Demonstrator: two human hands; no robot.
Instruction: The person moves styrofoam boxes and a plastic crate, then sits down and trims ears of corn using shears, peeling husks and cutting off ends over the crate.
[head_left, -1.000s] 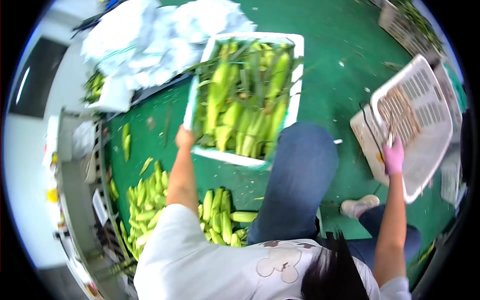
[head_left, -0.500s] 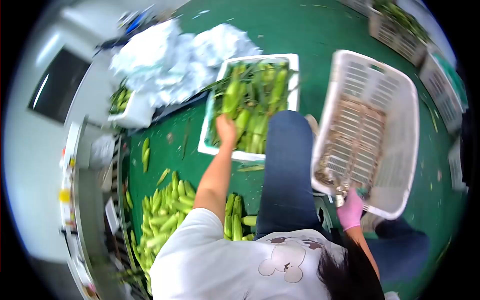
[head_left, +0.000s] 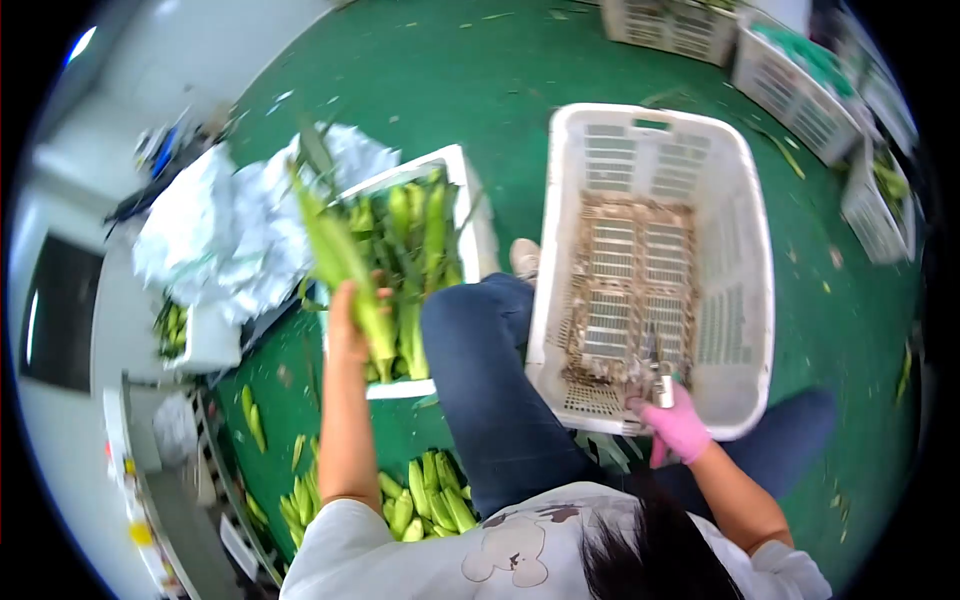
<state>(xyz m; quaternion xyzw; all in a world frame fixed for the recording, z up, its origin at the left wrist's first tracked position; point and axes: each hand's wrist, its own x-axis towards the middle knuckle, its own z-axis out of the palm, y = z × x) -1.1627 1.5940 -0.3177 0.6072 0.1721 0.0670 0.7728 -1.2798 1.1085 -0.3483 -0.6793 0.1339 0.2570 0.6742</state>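
Note:
My left hand (head_left: 347, 325) is wrapped round an ear of corn (head_left: 345, 260) in its green husk, lifted over the left side of a white foam box (head_left: 475, 225). More husked ears (head_left: 415, 225) with long leaves lie inside that box. In a pink glove, my right hand (head_left: 680, 425) grips a metal hand tool (head_left: 658, 375) that looks like pruning shears, over the near end of a white plastic crate (head_left: 755, 300). Brown debris covers part of the slatted crate bottom. The tool's blades are partly blurred.
Piles of corn ears (head_left: 430, 500) lie on the green floor (head_left: 470, 75) near my left leg. White plastic sacks (head_left: 225, 220) are heaped beyond the foam box. Other crates (head_left: 795, 90) line the far right, and a metal shelf (head_left: 160, 490) stands at left.
My left hand has raised the ear out of the foam box, toward its left side. My view has turned right, so the crate appears further left. My right hand still holds the tool.

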